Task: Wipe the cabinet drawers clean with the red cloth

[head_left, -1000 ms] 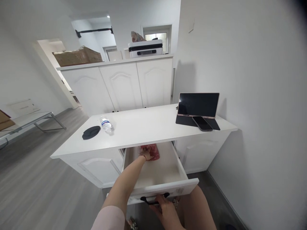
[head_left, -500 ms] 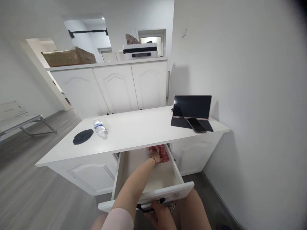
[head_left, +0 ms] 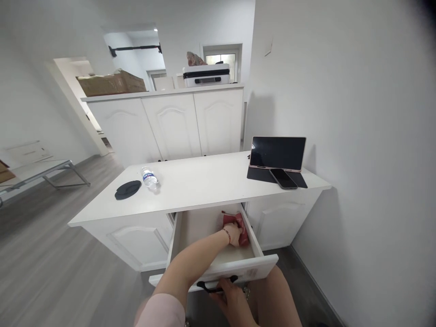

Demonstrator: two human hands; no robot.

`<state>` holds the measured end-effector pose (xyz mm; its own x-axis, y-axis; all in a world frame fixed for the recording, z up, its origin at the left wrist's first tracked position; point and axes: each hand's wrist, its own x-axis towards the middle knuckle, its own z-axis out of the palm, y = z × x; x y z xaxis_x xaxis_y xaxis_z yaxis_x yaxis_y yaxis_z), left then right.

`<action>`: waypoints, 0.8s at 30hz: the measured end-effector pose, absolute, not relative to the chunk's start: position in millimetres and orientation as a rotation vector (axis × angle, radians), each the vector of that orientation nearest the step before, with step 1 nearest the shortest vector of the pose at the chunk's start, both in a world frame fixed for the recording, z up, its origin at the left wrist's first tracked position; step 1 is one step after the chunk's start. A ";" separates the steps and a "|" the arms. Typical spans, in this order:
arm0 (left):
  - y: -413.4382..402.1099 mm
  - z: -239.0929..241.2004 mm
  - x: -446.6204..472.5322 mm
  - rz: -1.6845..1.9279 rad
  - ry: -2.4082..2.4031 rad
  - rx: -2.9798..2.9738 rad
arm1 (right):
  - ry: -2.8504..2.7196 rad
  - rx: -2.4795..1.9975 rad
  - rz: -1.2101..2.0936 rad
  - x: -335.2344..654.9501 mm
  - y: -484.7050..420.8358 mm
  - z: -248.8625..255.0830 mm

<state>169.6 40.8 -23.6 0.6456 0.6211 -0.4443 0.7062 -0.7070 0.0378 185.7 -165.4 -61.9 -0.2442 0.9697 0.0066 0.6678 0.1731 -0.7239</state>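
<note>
My left hand (head_left: 233, 234) reaches into the pulled-out white drawer (head_left: 194, 236), with a beaded bracelet on its wrist. Its fingers are closed on a soft red cloth item (head_left: 243, 232), bunched against the drawer's right side. A thin red end of it sticks out toward the back, but I cannot tell its exact kind. Below the drawer front, my right hand (head_left: 232, 299) has its fingers hooked on the black drawer handle (head_left: 207, 287).
On the white countertop (head_left: 197, 181) lie a plastic water bottle (head_left: 150, 178) and a dark round mat (head_left: 128, 190). A tablet (head_left: 278, 153) stands at the right with a phone (head_left: 283, 178) before it. Behind, a cabinet (head_left: 170, 118) carries a cardboard box (head_left: 109, 83) and a white suitcase (head_left: 206, 75).
My left hand has moved right and nearer within the drawer. The red cloth item, earlier spread flatter under the fingers, is now bunched up. My right hand stays at the handle.
</note>
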 end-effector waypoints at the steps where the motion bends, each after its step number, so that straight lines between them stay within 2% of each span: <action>1: 36.8 -25.0 170.4 -0.605 1.036 2.704 | -1.974 -1.538 0.839 185.3 -165.6 -61.9; 9: 22.4 -33.9 148.6 -0.519 0.628 2.944 | -1.975 -1.552 0.797 183.5 -166.5 -59.6; 15: 13.7 -14.3 118.8 -0.446 0.400 2.841 | -1.949 -1.552 0.789 183.3 -166.4 -57.0; 24: -11.7 11.8 88.2 -0.407 0.850 2.317 | -1.950 -1.546 0.810 184.0 -167.4 -53.6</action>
